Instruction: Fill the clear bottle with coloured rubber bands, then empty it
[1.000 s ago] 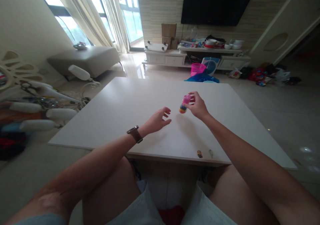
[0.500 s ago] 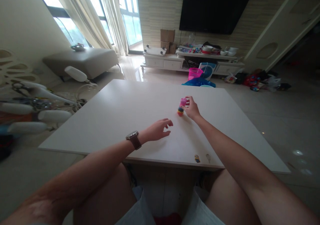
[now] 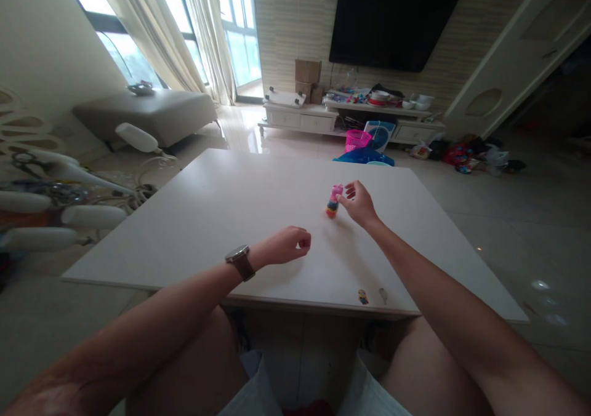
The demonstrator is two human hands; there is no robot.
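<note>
A small upright stack, pink on top with dark, yellow and red bands below, stands on the white table. I cannot make out exactly what kind of thing it is. My right hand is just to its right, fingers apart and curved; the thumb tip is at the pink top, perhaps touching it. Closer to me on the left, my left hand hovers low over the table, its fingers curled in with nothing visible in them. A watch is on that wrist.
Near the front table edge lie a small yellow-and-blue cartoon figure and a small pale key-like piece. White lamp arms stand left of the table. Beyond the far edge are a blue chair back and a pink basket.
My right hand's fingers have come off the pink top and spread away to the right, leaving the stack standing. My left hand has drawn slightly back left and its fingers have curled closed.
</note>
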